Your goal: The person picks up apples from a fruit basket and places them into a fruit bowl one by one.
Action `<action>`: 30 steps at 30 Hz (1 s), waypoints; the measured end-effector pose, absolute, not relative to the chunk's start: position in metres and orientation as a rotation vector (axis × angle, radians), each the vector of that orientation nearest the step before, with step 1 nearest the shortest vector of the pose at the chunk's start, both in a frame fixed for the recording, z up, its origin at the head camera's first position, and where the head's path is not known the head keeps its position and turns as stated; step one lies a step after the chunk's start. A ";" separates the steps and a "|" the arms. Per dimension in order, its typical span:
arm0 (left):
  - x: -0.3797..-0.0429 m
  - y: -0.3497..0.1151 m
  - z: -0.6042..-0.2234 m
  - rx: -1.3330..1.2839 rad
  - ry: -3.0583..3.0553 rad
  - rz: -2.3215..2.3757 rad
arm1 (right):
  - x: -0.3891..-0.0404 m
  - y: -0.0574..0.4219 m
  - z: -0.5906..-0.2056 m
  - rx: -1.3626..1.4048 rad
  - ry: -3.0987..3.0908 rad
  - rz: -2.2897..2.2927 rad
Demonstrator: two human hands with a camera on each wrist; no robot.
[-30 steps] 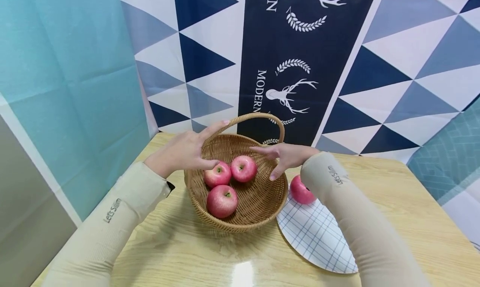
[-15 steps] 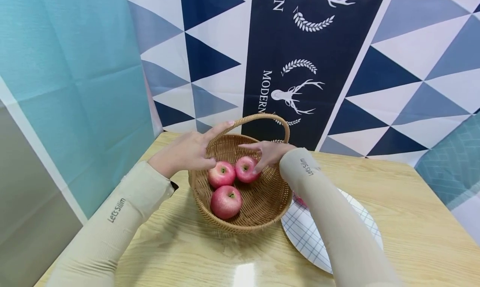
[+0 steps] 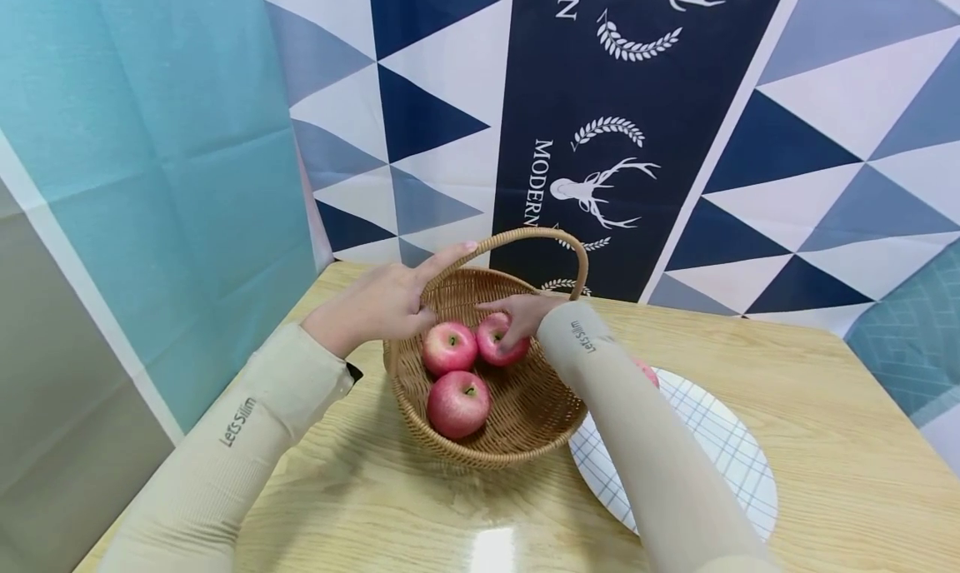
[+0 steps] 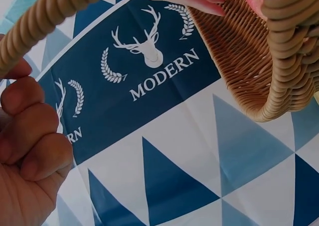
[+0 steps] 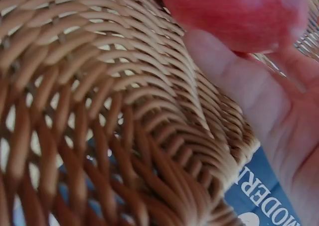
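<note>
Before you, a round brown wicker basket [image 3: 517, 419] stands on the pale wood-grain table [image 3: 375, 506], holding a glossy red-pink apple [image 3: 491, 330] towards the back, a second red-pink apple [image 3: 448, 350] just left of it, and a third red-pink apple [image 3: 457, 406] in front. Your right hand [image 3: 525, 311] grips the first, thumb on its near side; your other fingers are partly hidden, so their exact placing is hard to tell. All three apples' stem ends face upward. Your left hand [image 3: 382, 302] curls round the arched wicker handle [image 3: 536, 233], which spans left to right. A round white blue-checked plate [image 3: 723, 440] lies right of the basket, partly behind your right sleeve [image 3: 645, 448]
</note>
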State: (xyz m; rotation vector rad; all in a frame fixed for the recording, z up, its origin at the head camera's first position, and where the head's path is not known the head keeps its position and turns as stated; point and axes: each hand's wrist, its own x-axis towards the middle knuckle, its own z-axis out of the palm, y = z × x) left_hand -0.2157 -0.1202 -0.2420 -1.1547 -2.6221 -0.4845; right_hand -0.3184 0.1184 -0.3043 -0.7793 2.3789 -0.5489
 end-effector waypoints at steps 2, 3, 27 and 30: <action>-0.215 -0.120 -0.242 -1.157 -2.621 -0.476 | -0.321 0.118 -0.309 -0.795 2.389 -0.514; -0.215 -0.119 -0.242 -1.156 -2.623 -0.474 | -0.322 0.117 -0.311 -0.799 2.398 -0.491; -0.213 -0.113 -0.240 -1.148 -2.669 -0.490 | -0.316 0.112 -0.325 -0.752 2.387 -0.326; -0.213 -0.113 -0.239 -1.135 -2.687 -0.495 | -0.313 0.111 -0.324 -0.749 2.394 -0.344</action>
